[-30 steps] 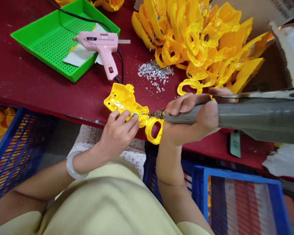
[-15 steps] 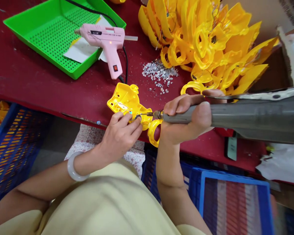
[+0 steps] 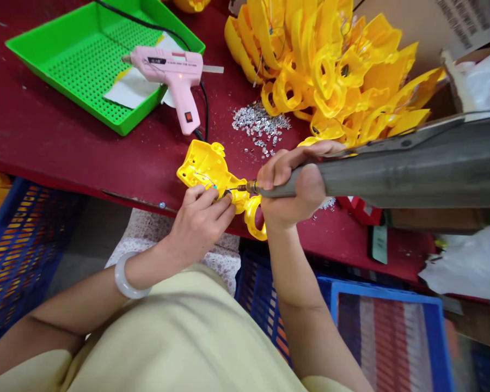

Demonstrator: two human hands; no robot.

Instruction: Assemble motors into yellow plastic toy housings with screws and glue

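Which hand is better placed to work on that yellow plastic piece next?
Probably the right hand: it grips the grey rotary tool, its bit right by the yellow plastic piece, while the left hand is occupied holding that piece.

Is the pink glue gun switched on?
Probably on: a small red light glows on the body of the pink glue gun.

A glossy yellow plastic housing [image 3: 204, 166] with a yellow loop [image 3: 251, 220] at 4 o'clock sits pinched in the left hand [image 3: 198, 223], while the right hand [image 3: 292, 190] grips a grey rotary tool [image 3: 275, 190], its fine bit pointing in from 3 o'clock.
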